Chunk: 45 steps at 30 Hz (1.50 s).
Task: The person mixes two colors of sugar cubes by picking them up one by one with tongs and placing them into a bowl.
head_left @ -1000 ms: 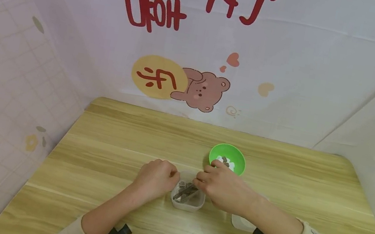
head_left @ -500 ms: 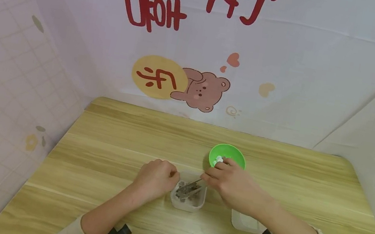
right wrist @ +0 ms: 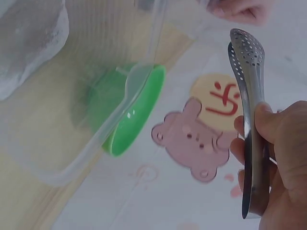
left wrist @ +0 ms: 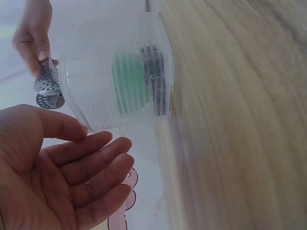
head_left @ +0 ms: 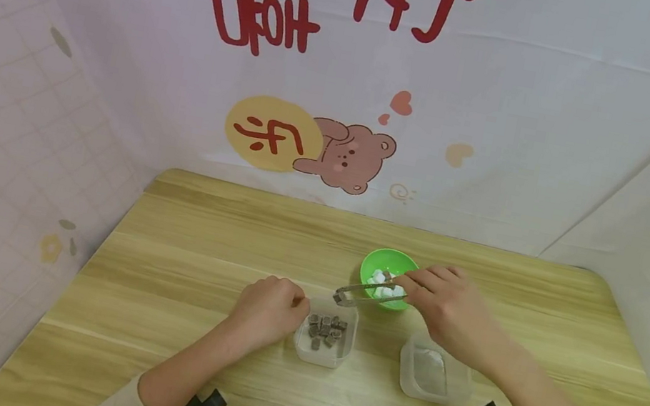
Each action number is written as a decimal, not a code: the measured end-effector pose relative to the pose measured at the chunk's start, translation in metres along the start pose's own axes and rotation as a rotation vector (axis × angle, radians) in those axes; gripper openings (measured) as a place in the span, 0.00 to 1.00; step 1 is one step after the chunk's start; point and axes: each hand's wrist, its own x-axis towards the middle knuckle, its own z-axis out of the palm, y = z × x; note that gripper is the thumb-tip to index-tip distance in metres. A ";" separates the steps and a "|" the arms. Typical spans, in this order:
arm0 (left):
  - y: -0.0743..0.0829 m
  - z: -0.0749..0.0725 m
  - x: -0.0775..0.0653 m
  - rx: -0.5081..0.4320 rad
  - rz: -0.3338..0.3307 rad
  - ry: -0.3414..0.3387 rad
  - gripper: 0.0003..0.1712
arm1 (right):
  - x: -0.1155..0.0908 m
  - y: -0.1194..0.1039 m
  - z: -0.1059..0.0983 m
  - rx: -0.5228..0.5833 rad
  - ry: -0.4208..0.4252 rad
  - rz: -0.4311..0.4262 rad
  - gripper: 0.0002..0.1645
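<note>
My left hand [head_left: 273,310] rests on the table against the left side of a small clear tub [head_left: 322,355] of dark cubes [head_left: 326,327]. In the left wrist view the left hand [left wrist: 72,177] has relaxed fingers and holds nothing, its thumb by the tub [left wrist: 96,67]. My right hand [head_left: 444,304] grips metal tongs [head_left: 364,293] over the near rim of a green bowl [head_left: 376,263] holding white cubes. The tong tips point left, above the tub. In the right wrist view the tongs [right wrist: 249,96] are pressed together with nothing seen between them.
A second clear tub [head_left: 433,378] with something white inside stands right of the first, below my right wrist. The wooden table [head_left: 214,241] ends at a printed cloth backdrop [head_left: 345,90] behind and on both sides.
My right hand has lifted the tongs out of the tub of dark cubes and drawn back right toward the green bowl, uncovering the second tub. The left hand has stayed put.
</note>
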 end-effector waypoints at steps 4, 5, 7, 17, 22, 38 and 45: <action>0.000 0.000 -0.001 -0.021 0.003 0.001 0.28 | -0.011 0.010 -0.005 0.037 0.052 0.090 0.26; 0.000 0.000 -0.001 -0.025 0.005 0.002 0.28 | -0.014 0.013 -0.006 0.045 0.068 0.112 0.26; 0.001 0.000 -0.001 -0.031 0.005 0.003 0.28 | -0.021 0.020 -0.006 0.059 0.092 0.151 0.23; 0.002 -0.002 -0.002 -0.023 0.001 -0.003 0.28 | -0.059 0.044 -0.001 0.040 0.099 0.319 0.23; 0.002 -0.001 -0.002 -0.025 0.003 -0.004 0.28 | -0.072 0.046 0.002 0.027 0.080 0.389 0.24; 0.000 0.000 -0.003 -0.025 0.009 0.000 0.27 | -0.065 0.030 -0.006 0.031 0.082 0.399 0.18; 0.000 0.000 -0.003 -0.044 0.008 -0.004 0.27 | -0.051 0.018 -0.010 0.061 0.070 0.350 0.21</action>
